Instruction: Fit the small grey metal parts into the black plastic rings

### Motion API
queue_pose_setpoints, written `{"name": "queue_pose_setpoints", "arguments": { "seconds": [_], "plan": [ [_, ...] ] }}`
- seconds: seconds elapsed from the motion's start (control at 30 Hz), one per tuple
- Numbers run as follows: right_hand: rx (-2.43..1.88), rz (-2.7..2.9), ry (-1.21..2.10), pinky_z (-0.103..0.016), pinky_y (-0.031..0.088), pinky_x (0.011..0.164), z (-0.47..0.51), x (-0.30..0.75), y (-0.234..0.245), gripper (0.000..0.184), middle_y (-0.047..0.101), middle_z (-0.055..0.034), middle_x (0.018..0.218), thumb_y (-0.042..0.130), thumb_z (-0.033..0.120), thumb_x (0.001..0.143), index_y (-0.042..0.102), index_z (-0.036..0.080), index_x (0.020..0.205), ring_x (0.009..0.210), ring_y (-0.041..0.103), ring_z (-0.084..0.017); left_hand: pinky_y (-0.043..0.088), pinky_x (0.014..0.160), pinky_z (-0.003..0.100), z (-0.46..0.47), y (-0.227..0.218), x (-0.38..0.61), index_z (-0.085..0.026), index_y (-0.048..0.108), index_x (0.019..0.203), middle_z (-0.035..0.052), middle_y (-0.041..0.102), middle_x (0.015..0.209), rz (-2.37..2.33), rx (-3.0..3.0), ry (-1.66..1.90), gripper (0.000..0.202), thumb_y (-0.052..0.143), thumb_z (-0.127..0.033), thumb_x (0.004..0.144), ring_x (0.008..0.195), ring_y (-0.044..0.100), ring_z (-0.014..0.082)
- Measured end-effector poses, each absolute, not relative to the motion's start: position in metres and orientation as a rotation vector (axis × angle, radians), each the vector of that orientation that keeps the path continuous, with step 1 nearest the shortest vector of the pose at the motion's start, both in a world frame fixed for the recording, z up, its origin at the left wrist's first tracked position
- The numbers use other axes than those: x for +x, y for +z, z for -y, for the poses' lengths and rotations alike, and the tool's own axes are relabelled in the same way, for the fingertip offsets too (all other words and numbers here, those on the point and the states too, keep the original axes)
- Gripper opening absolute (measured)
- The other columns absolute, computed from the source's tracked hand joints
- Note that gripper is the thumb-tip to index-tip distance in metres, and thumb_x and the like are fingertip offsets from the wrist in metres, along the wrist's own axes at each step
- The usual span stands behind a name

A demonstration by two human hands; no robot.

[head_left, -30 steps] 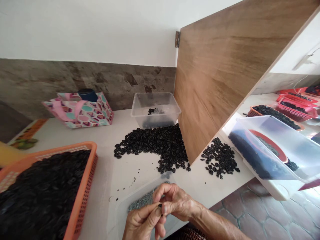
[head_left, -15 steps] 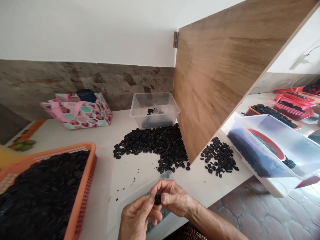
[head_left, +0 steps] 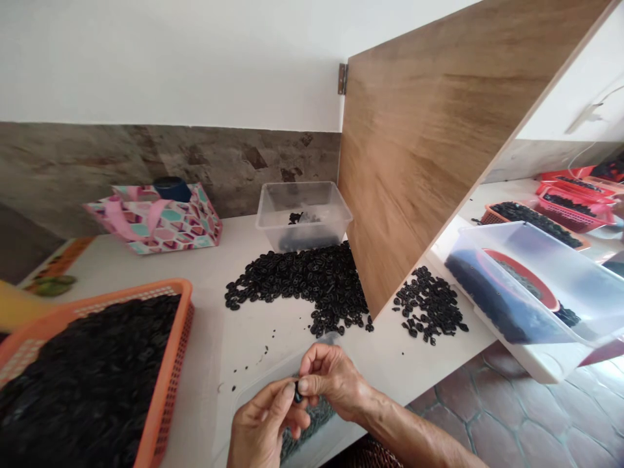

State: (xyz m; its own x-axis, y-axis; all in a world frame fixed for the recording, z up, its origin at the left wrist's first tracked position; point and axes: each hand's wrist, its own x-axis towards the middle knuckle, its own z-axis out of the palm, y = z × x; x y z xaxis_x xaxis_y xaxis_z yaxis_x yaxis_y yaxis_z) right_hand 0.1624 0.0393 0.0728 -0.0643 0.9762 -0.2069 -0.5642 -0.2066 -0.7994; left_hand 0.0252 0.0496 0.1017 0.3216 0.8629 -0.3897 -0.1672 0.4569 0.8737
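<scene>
My left hand [head_left: 260, 426] and my right hand [head_left: 331, 377] meet at the bottom of the view, both pinched on one small black ring-shaped piece [head_left: 297, 392]. They hover over a clear plastic tub [head_left: 253, 390] at the table's front edge, which holds small grey-black pieces [head_left: 312, 416]. A loose heap of black ring pieces [head_left: 302, 279] lies on the white table [head_left: 234, 331] beyond my hands.
An orange basket [head_left: 166, 364] full of black pieces stands at the left. A clear tub [head_left: 302, 211] and a patterned gift bag [head_left: 156, 218] sit by the wall. An open wooden cabinet door [head_left: 429, 143] hangs at the right, with a smaller heap [head_left: 431, 312], a large clear bin [head_left: 531, 286] and red baskets [head_left: 570, 208] behind it.
My hands have shifted slightly, and the black piece has come up between the fingertips of both hands. Nothing else on the table has moved.
</scene>
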Motion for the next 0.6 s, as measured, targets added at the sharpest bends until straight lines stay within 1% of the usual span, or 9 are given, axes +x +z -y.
{"name": "queue_pose_setpoints", "arguments": {
  "seconds": [0.07, 0.13, 0.17, 0.23, 0.27, 0.33, 0.43, 0.53, 0.6],
  "plan": [
    [-0.992, 0.777, 1.545, -0.016, 0.037, 0.041, -0.04, 0.164, 0.072, 0.055, 0.061, 0.0027, 0.057, 0.083, 0.06, 0.059, 0.053, 0.015, 0.07, 0.04, 0.05, -0.005, 0.043, 0.045, 0.02, -0.049, 0.1, 0.023, -0.018, 0.079, 0.068, 0.0048, 0.068, 0.05, -1.017, 0.832, 0.796, 0.032, 0.084, -0.049, 0.061, 0.048, 0.057, 0.0131],
    [-1.146, 1.025, 1.46, -0.019, 0.042, 0.043, -0.04, 0.165, 0.07, 0.056, 0.061, 0.0002, 0.063, 0.062, 0.071, 0.076, 0.052, 0.016, 0.074, 0.043, 0.051, -0.007, 0.043, 0.045, 0.02, -0.048, 0.096, 0.022, -0.018, 0.08, 0.068, 0.0053, 0.07, 0.052, -1.031, 0.831, 0.814, 0.031, 0.085, -0.047, 0.06, 0.046, 0.057, 0.0125],
    [-1.221, 1.147, 1.413, -0.02, 0.044, 0.045, -0.039, 0.165, 0.069, 0.057, 0.061, -0.001, 0.066, 0.047, 0.072, 0.085, 0.053, 0.016, 0.078, 0.044, 0.053, -0.007, 0.043, 0.045, 0.02, -0.048, 0.095, 0.021, -0.018, 0.08, 0.068, 0.0054, 0.07, 0.051, -1.046, 0.828, 0.831, 0.031, 0.085, -0.047, 0.06, 0.046, 0.058, 0.0128],
    [-1.332, 1.337, 1.339, -0.021, 0.046, 0.047, -0.039, 0.166, 0.065, 0.054, 0.061, -0.0024, 0.07, 0.029, 0.06, 0.097, 0.055, 0.015, 0.086, 0.047, 0.055, -0.009, 0.044, 0.045, 0.021, -0.048, 0.091, 0.018, -0.018, 0.079, 0.07, 0.005, 0.069, 0.049, -1.093, 0.833, 0.88, 0.031, 0.084, -0.048, 0.059, 0.047, 0.059, 0.0144],
    [-1.363, 1.405, 1.316, -0.021, 0.046, 0.049, -0.039, 0.166, 0.063, 0.049, 0.062, -0.0026, 0.071, 0.029, 0.053, 0.099, 0.057, 0.014, 0.088, 0.05, 0.057, -0.01, 0.044, 0.045, 0.021, -0.049, 0.089, 0.016, -0.019, 0.079, 0.07, 0.0045, 0.068, 0.047, -1.13, 0.849, 0.911, 0.032, 0.083, -0.049, 0.06, 0.047, 0.059, 0.0151],
    [-1.4, 1.557, 1.269, -0.022, 0.048, 0.057, -0.038, 0.164, 0.058, 0.031, 0.064, -0.0019, 0.07, 0.045, 0.039, 0.096, 0.063, 0.014, 0.087, 0.059, 0.061, -0.013, 0.047, 0.047, 0.023, -0.052, 0.088, 0.008, -0.019, 0.078, 0.074, 0.003, 0.068, 0.046, -1.245, 0.934, 0.957, 0.034, 0.08, -0.051, 0.062, 0.047, 0.058, 0.0161],
    [-1.415, 1.949, 1.135, -0.026, 0.047, 0.068, -0.036, 0.156, 0.046, 0.006, 0.068, -0.0021, 0.076, 0.067, 0.023, 0.08, 0.068, 0.017, 0.082, 0.075, 0.064, -0.018, 0.05, 0.055, 0.027, -0.059, 0.09, -0.011, -0.02, 0.077, 0.079, 0.0016, 0.071, 0.052, -1.533, 1.208, 0.934, 0.036, 0.072, -0.054, 0.067, 0.05, 0.06, 0.0181],
    [-1.405, 2.269, 0.935, -0.028, 0.043, 0.06, -0.032, 0.145, 0.026, 0.005, 0.068, -0.0054, 0.079, 0.066, 0.014, 0.075, 0.067, 0.016, 0.08, 0.068, 0.06, -0.019, 0.05, 0.063, 0.03, -0.066, 0.095, -0.03, -0.023, 0.076, 0.081, 0.001, 0.074, 0.058, -1.758, 1.443, 0.863, 0.036, 0.066, -0.055, 0.068, 0.061, 0.068, 0.023],
    [-1.381, 2.459, 0.611, -0.029, 0.037, 0.052, -0.03, 0.139, 0.012, 0.011, 0.064, -0.0059, 0.074, 0.058, 0.008, 0.076, 0.064, 0.017, 0.077, 0.058, 0.052, -0.018, 0.048, 0.065, 0.03, -0.067, 0.099, -0.035, -0.024, 0.075, 0.081, 0.0004, 0.073, 0.058, -1.801, 1.483, 0.878, 0.034, 0.063, -0.054, 0.07, 0.063, 0.069, 0.0241]
  ]
}}
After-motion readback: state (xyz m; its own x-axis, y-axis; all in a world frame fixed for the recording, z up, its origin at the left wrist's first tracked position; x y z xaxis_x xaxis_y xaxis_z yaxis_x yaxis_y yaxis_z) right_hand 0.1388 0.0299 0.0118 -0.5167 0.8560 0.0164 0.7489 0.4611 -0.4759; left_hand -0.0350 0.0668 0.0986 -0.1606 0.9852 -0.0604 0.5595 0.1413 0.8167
